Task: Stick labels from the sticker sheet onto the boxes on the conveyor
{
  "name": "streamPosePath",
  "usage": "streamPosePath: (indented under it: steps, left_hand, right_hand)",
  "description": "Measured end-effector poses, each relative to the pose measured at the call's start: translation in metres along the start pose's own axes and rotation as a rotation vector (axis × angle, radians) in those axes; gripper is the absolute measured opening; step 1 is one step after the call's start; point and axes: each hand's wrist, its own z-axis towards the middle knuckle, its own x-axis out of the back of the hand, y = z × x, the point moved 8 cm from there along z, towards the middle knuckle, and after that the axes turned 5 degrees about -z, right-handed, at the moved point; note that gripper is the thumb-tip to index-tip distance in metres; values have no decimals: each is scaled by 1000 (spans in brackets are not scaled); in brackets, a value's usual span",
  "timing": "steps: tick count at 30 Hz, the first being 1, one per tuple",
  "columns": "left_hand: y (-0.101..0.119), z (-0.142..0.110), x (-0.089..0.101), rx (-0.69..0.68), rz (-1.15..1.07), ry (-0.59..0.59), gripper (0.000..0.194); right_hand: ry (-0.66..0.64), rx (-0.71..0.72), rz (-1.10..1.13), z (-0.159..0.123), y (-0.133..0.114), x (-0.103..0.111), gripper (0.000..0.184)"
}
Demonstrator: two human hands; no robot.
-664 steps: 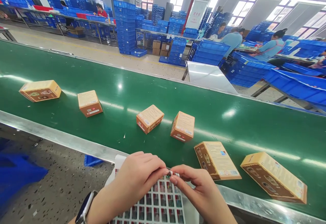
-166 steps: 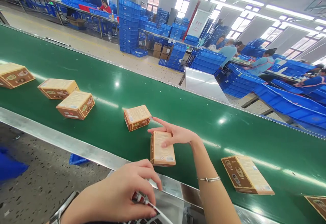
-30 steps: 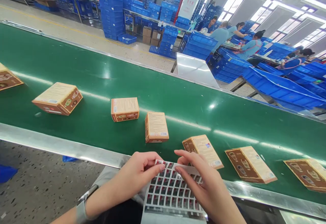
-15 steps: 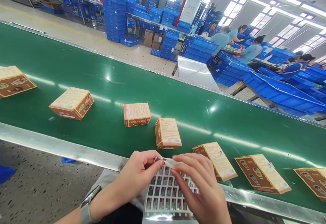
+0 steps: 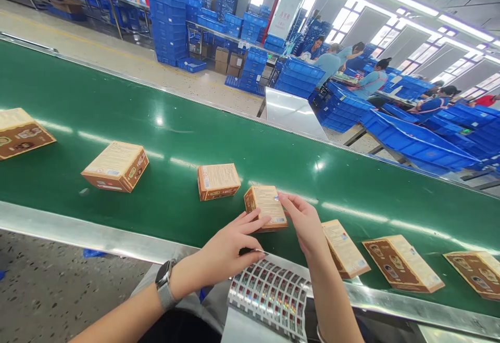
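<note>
A sheet of small shiny stickers curls over my lap at the belt's near edge. My left hand pinches its upper edge with the thumb, while its outstretched fingers rest on a brown and cream box. At that box's upper right corner, my right hand presses a small shiny sticker between thumb and fingertips against the printed cream face. The box lies on the green conveyor belt. A smartwatch is on my left wrist.
Similar boxes lie along the belt, such as one on the left and one on the right. A metal rail runs along the near edge. Beyond the belt stand stacked blue crates, a metal table and several people at workbenches.
My right hand has moved from the sticker sheet up to the box with a sticker. My left fingers have reached onto the box, and the sheet has curled lower. Nearby boxes have shifted slightly right.
</note>
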Motion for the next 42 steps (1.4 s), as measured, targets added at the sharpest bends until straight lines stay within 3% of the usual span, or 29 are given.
streamPosePath:
  steps: [14, 17, 21, 24, 27, 30, 34, 38, 40, 42]
  left_hand:
    - [7, 20, -21, -11, 4, -71, 14]
    - [7, 25, -27, -28, 11, -97, 14]
    - [9, 26, -32, -63, -30, -111, 10]
    - [8, 15, -28, 4, -121, -98, 11]
    - [-2, -10, -18, 236, -182, -91, 23]
    - [-10, -39, -5, 412, -240, -70, 32]
    - [-16, -65, 5, 488, -408, -3, 39]
    - [-18, -74, 7, 556, -521, 75, 40]
    - [-15, -74, 9, 572, -524, 119, 40]
    - [-12, -72, 12, 557, -501, 169, 40]
  right_hand:
    - [289, 174, -328, -13, -10, 26, 39]
    - [326, 185, -403, -8, -11, 34, 46]
    - [362, 211, -491, 3, -16, 50, 40]
    - [356, 255, -540, 8, -30, 54, 38]
    - [258, 348, -573, 10, -48, 32, 36]
    - [63, 425, -639, 17, -58, -12, 35]
    - [-400, 466, -686, 25, -54, -75, 63]
    - [-773, 524, -616, 3, -53, -102, 79]
    - [-773, 609, -642, -16, -59, -100, 73]
    - [-615, 727, -683, -37, -69, -87, 57]
